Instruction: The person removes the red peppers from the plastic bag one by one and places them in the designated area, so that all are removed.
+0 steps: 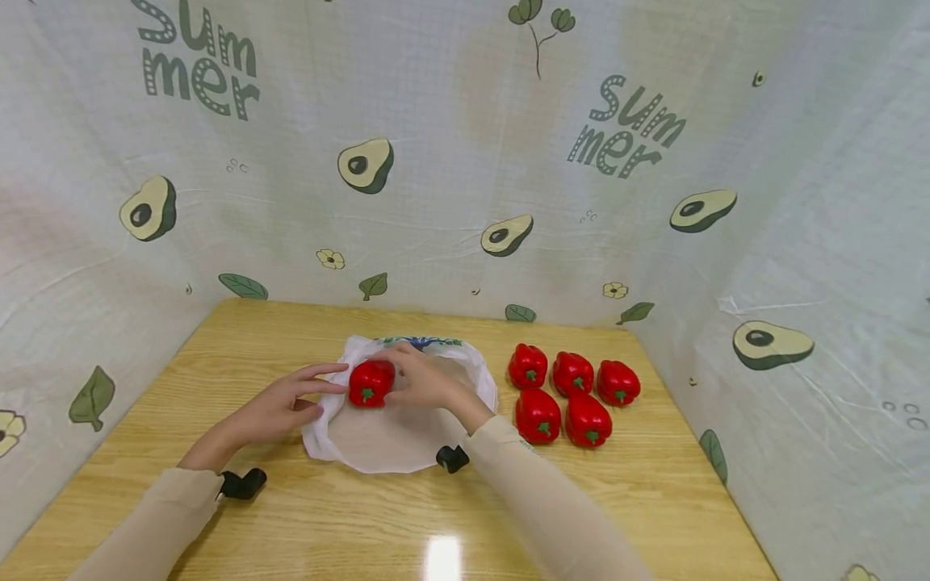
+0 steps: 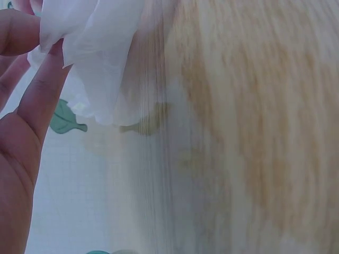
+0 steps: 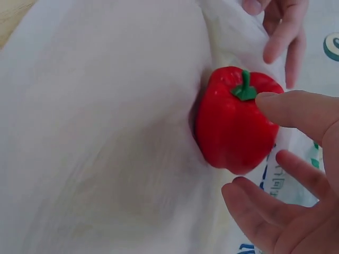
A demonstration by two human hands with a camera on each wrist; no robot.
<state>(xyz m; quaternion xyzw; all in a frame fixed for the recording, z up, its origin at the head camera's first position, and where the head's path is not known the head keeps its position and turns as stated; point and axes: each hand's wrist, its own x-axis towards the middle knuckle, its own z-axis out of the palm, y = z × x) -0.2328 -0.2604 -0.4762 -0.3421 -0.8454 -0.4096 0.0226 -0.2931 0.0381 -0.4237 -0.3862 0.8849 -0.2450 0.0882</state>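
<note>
A red bell pepper (image 1: 371,382) with a green stem lies on the left part of a white plastic bag (image 1: 392,440). My right hand (image 1: 416,381) is at the pepper's right side. In the right wrist view, its thumb overlaps the pepper (image 3: 238,127) near the stem and its fingers are spread just beyond the pepper's lower end; whether they touch is hard to tell. At the bag's left edge, my left hand (image 1: 279,406) has its fingers extended toward the pepper. Bag plastic (image 2: 100,47) covers some of its fingertips in the left wrist view.
Several more red bell peppers (image 1: 572,374) stand in two rows on the wooden table (image 1: 654,468), right of the bag. A light cloth (image 1: 436,210) printed with avocados and leaves hangs behind the table and along its sides.
</note>
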